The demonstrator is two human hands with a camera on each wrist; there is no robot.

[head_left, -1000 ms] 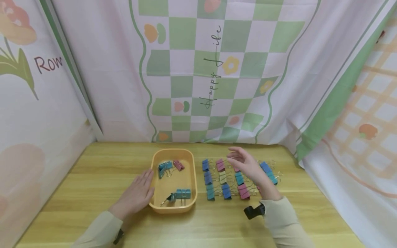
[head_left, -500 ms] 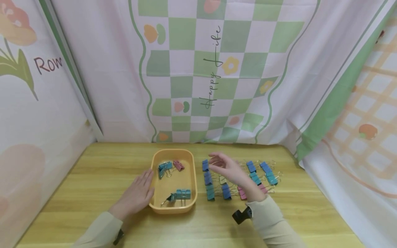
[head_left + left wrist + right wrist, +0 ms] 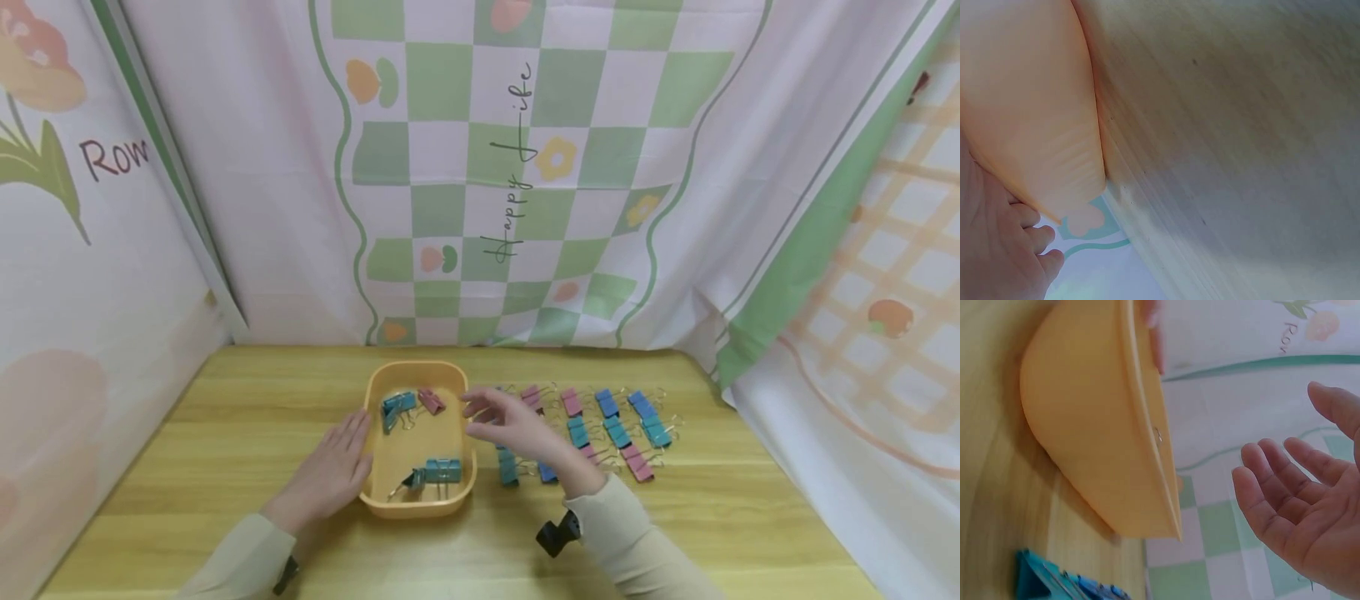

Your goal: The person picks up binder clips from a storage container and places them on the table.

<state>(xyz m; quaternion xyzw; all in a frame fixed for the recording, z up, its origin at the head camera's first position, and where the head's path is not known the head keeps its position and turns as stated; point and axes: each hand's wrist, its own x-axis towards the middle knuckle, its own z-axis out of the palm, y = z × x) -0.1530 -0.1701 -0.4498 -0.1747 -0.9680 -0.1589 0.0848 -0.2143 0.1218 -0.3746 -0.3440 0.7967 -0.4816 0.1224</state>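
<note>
A yellow-orange plastic tray (image 3: 416, 508) holds several binder clips, among them a pink binder clip (image 3: 431, 401) and a teal binder clip (image 3: 443, 471). My left hand (image 3: 326, 471) rests against the tray's left side with fingers extended. Over the tray's right rim hovers my right hand (image 3: 517, 427). In the right wrist view this hand (image 3: 1310, 512) has its fingers loosely bent, thumb apart, and nothing in its grasp. Rows of binder clips lie right of the tray, including a pink one (image 3: 637, 463) and a teal one (image 3: 618, 432). My right hand and forearm cover some of them.
The wooden table (image 3: 247, 433) carries the tray and clips. A checked curtain (image 3: 510, 208) hangs behind its far edge, with more curtains at both sides. Wood surface shows left of the tray and in front of it.
My right hand has moved left, from above the clip rows to the tray's right rim, uncovering clips at the right. My left hand and the tray stay in place.
</note>
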